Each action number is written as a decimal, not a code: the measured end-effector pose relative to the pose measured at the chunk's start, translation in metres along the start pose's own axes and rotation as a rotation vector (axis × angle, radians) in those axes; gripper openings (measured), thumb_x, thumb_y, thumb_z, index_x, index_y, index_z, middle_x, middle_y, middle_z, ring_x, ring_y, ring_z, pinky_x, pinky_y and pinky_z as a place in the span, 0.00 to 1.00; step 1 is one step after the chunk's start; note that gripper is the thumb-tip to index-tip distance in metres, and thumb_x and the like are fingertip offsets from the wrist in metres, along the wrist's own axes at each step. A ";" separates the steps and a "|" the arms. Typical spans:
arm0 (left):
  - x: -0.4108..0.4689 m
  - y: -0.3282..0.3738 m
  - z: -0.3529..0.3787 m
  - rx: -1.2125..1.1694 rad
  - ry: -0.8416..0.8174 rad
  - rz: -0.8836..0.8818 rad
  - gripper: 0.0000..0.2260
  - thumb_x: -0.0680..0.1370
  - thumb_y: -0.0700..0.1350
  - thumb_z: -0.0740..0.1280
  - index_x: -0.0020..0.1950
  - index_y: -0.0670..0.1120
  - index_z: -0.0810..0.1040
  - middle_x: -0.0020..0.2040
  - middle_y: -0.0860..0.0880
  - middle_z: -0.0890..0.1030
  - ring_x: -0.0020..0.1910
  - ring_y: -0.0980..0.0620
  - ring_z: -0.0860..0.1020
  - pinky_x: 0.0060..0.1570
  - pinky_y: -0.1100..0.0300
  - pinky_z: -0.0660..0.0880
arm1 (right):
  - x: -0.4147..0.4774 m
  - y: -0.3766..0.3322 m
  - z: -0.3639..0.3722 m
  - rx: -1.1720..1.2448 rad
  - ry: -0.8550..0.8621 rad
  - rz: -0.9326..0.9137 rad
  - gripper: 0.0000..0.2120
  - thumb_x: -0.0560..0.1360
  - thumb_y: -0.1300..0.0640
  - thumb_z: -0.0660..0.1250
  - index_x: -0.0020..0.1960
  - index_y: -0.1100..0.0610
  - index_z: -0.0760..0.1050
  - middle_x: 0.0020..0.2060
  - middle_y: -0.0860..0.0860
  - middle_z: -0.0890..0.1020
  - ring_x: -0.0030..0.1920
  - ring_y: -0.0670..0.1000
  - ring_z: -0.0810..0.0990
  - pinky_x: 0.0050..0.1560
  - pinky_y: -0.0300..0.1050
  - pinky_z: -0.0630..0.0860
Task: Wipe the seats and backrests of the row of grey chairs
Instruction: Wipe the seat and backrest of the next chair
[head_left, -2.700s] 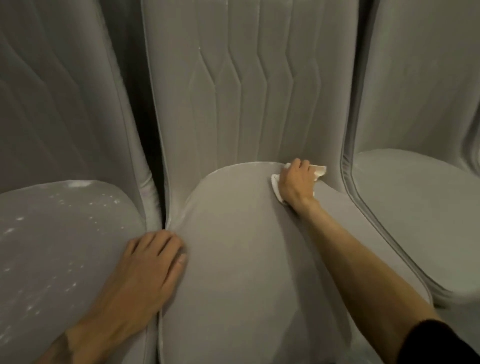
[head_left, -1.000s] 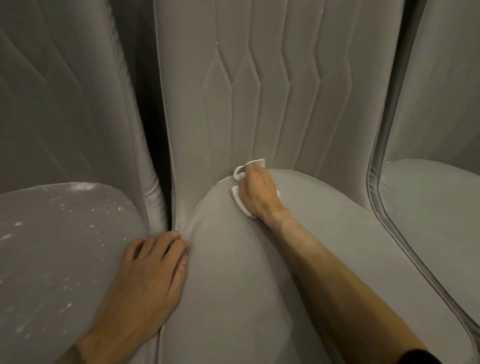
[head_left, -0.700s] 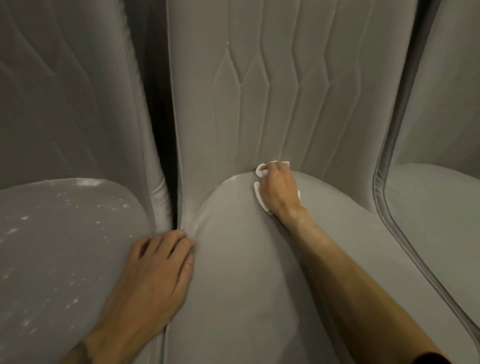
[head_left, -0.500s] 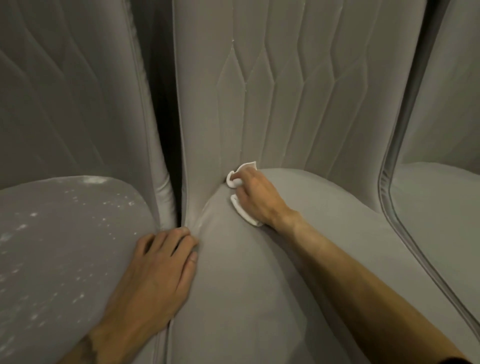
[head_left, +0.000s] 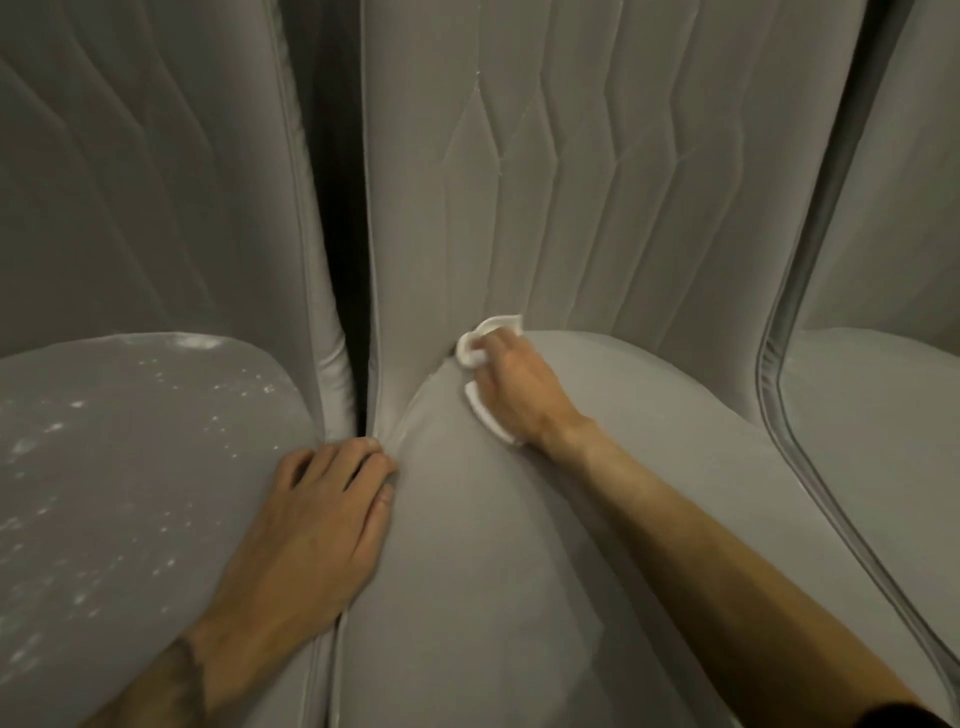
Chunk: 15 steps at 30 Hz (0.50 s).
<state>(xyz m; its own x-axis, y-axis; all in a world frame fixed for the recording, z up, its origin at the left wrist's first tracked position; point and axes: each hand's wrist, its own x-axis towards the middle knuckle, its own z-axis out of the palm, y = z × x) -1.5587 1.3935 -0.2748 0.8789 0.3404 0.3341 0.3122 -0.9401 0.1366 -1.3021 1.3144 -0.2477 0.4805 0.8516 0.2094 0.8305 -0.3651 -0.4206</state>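
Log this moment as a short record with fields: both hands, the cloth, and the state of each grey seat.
right hand: grips a crumpled white cloth
cloth position: pressed into the crease between the middle grey upholstered seat and its quilted backrest, towards the left
left hand: rests on the edge of the left grey seat, fingertips at the middle seat, holding nothing
left seat state: dotted with white specks
middle seat state: no specks visible
right grey seat: partly in view, no specks visible

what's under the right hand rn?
A white cloth, pressed onto the middle seat at the backrest crease. Only its edges show past the right hand; the rest is covered.
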 end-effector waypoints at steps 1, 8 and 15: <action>0.000 0.001 -0.001 -0.004 -0.006 -0.007 0.11 0.84 0.49 0.57 0.60 0.52 0.77 0.62 0.52 0.76 0.58 0.49 0.78 0.59 0.51 0.67 | 0.006 0.006 -0.003 -0.013 0.028 0.048 0.07 0.75 0.61 0.60 0.50 0.58 0.75 0.51 0.58 0.79 0.57 0.61 0.75 0.66 0.52 0.70; 0.001 0.000 -0.002 -0.024 -0.045 -0.015 0.13 0.84 0.50 0.56 0.61 0.51 0.77 0.62 0.52 0.76 0.59 0.50 0.78 0.61 0.52 0.68 | -0.036 -0.043 0.023 0.112 -0.052 -0.110 0.12 0.76 0.55 0.59 0.55 0.58 0.76 0.54 0.55 0.79 0.54 0.59 0.77 0.56 0.50 0.74; 0.001 0.001 -0.004 -0.063 -0.010 -0.032 0.09 0.84 0.47 0.58 0.59 0.50 0.76 0.60 0.51 0.76 0.57 0.50 0.76 0.61 0.54 0.67 | -0.008 -0.033 0.010 0.039 0.028 0.045 0.08 0.77 0.62 0.63 0.54 0.62 0.78 0.54 0.60 0.80 0.57 0.62 0.76 0.57 0.50 0.72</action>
<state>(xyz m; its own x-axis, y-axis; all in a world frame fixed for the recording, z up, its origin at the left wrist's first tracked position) -1.5586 1.3930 -0.2707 0.8727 0.3696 0.3189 0.3168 -0.9258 0.2060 -1.3365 1.3241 -0.2443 0.5248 0.8239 0.2139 0.7968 -0.3872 -0.4638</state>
